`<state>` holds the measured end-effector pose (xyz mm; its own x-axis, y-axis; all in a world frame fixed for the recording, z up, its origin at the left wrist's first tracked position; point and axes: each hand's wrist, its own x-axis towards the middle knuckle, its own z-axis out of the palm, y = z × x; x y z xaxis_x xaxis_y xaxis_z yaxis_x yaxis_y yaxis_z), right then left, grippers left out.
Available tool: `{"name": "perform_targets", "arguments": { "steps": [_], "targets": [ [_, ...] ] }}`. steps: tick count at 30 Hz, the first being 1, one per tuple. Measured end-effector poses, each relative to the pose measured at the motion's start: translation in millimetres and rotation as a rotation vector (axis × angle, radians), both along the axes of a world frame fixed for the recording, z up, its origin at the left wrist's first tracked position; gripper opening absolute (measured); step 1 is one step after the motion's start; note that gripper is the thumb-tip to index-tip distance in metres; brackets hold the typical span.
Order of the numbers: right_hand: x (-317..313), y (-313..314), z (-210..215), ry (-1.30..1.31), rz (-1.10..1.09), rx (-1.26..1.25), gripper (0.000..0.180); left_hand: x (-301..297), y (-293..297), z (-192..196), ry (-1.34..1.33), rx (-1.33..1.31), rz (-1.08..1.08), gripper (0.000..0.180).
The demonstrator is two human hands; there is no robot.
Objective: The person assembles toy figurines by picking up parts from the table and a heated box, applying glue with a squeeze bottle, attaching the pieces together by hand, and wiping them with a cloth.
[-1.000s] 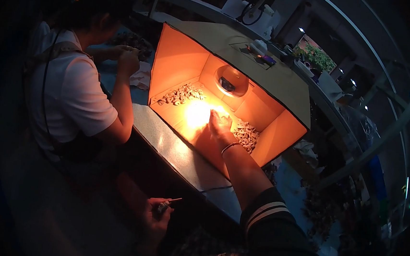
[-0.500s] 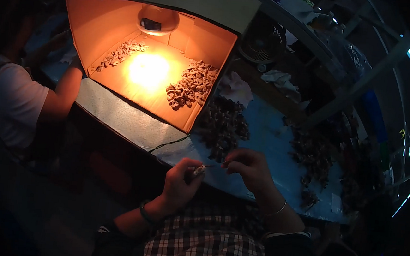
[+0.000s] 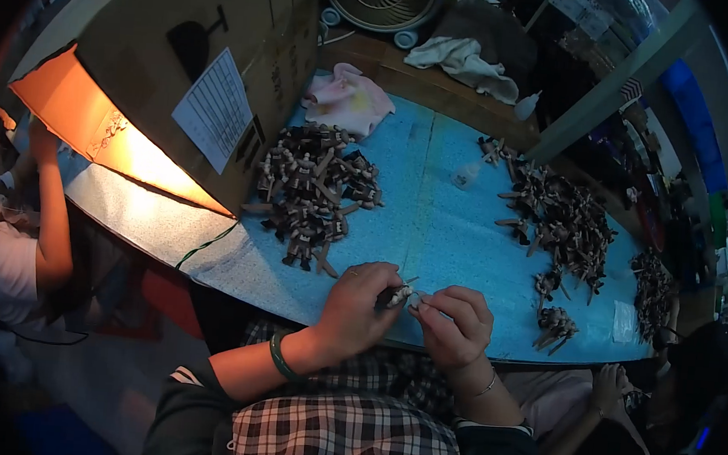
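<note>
My left hand [image 3: 361, 309] is closed around a small toy figure [image 3: 399, 295], pale with dark parts, at the table's near edge. A thin pale stick-like piece juts out above it. My right hand [image 3: 456, 325] pinches a small pale part [image 3: 415, 301] right beside the figure; whether the two are joined I cannot tell. Ahead of my left hand lies a heap of similar brown, pale and black figures [image 3: 312, 185]. A second heap [image 3: 565, 222] spreads on the right of the blue tabletop [image 3: 431, 250], with a small bottle [image 3: 464, 177] between them.
A cardboard box [image 3: 261, 14], lit inside, stands at the left with a green wire [image 3: 206, 246] beside it. Behind are a pink cloth [image 3: 348, 100], a white cloth [image 3: 464, 67] and a fan [image 3: 382, 2]. Co-workers sit left [image 3: 15, 264] and right [image 3: 612, 392]. More figures [image 3: 654, 289] lie far right.
The view has swung right, so the lit box opening now sits at the left rim. My hands have come closer together, with the right hand's part now beside the figure.
</note>
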<state>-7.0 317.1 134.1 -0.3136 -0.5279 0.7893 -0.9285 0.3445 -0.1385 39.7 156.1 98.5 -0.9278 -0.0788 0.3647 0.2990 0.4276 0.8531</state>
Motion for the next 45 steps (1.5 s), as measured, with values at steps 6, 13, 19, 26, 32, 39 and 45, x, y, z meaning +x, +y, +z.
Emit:
{"name": "perform_targets", "arguments": {
  "steps": [6,13,19,26,32,39,45],
  "targets": [
    [-8.2,16.6,-9.9,0.020,-0.017,0.024,0.021,-8.3,12.2,-6.8,-0.025,-0.052,-0.015,0.029],
    [-11.3,16.8,-12.9,0.043,0.007,0.034,0.021,-11.1,14.9,-7.9,0.057,-0.176,-0.035,0.031],
    [-8.4,14.4,-14.9,0.055,0.035,0.108,0.023,-8.0,14.2,-13.7,0.030,-0.162,-0.014,0.032],
    [-10.0,11.7,-12.7,0.072,0.092,0.186,0.023,-4.5,14.6,-10.1,0.008,-0.239,0.050,0.032],
    [-10.1,14.2,-14.8,0.157,0.111,0.250,0.023,-2.6,15.3,-9.8,-0.009,-0.275,0.040,0.032],
    [-32.3,23.2,-6.0,0.155,0.233,0.283,0.019,2.4,2.1,-2.7,-0.004,-0.204,-0.093,0.032],
    [-41.7,34.2,-13.0,-0.317,0.314,0.178,0.026,-10.1,14.0,-1.5,0.073,-0.345,-0.037,0.031]
  ]
}}
